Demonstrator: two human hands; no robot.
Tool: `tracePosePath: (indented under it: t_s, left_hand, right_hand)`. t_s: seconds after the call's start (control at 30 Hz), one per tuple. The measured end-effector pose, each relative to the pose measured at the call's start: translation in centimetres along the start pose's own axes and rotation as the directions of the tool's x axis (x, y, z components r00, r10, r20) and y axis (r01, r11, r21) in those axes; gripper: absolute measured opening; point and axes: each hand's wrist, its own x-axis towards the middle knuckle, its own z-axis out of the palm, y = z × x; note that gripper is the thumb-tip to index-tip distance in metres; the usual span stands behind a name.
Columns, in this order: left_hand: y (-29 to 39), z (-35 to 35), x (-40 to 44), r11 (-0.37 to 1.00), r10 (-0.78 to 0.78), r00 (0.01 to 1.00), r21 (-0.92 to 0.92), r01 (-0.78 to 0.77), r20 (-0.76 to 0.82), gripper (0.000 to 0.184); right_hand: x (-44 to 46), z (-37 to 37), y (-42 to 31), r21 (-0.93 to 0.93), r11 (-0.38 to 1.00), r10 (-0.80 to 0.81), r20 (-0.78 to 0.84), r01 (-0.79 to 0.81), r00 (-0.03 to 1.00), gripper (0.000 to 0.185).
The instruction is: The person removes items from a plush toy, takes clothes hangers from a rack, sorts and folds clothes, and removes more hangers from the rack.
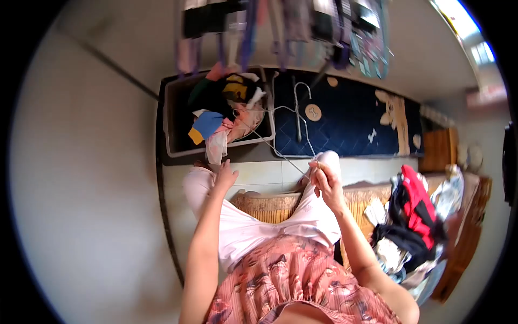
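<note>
My right hand [327, 182] is closed around one corner of a thin wire clothes hanger [308, 132]. The hanger's hook points away from me, and its other end reaches over the clothes in a grey bin [169, 124]. Near the front rim of that bin is my left hand [226, 177], fingers apart and nothing visible in them. A pale pink and white garment [217, 147] hangs over the rim just beyond its fingertips; I cannot tell whether they touch. A blue and yellow cloth [206, 125] and dark clothes [208, 97] also lie in the bin.
A dark blue mat [345, 121] with bone patterns lies right of the bin. Clothes or straps [286, 27] hang overhead, blurred. On the wooden bench to my right is a clothes pile [413, 216]. A white wall [81, 178] stands at left.
</note>
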Motion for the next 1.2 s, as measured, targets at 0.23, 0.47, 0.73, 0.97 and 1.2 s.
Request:
tracePosePath:
  t_s: [0.23,0.47,0.73,0.97,1.2]
  left_hand:
    - [16.5,-0.1,-6.2,0.347,0.253,0.966,-0.937,-0.036,0.057,0.036]
    - [23.5,4.0,-8.9,0.461,0.451,0.890,-0.871,-0.171,0.064,0.027]
    - [32.6,11.6,-18.2,0.642,0.708,0.541,-0.732,-0.228,0.453,0.023]
    - [30.7,15.3,-19.3,0.720,0.664,0.317,-0.462,-0.518,0.677,0.025]
    - [30.2,13.1,-16.9,0.751,0.654,0.458,-0.447,-0.486,0.602,0.027]
  right_hand:
    - [-6.8,-3.0,5.6,0.346,0.938,0.009,-0.099,0.026,0.995,0.025]
    - [-15.7,-4.1,10.4,-0.010,0.992,-0.119,-0.350,0.123,0.929,0.024]
    - [-22.3,-9.5,11.2,0.313,0.900,0.075,-0.796,0.303,0.600,0.030]
    - [-30.5,-16.5,16.2,0.177,0.934,0.327,-0.778,-0.312,0.537,0.025]
    - [-32.8,-13.6,23.3,-0.454,0.166,0.470,-0.744,-0.876,0.475,0.026]
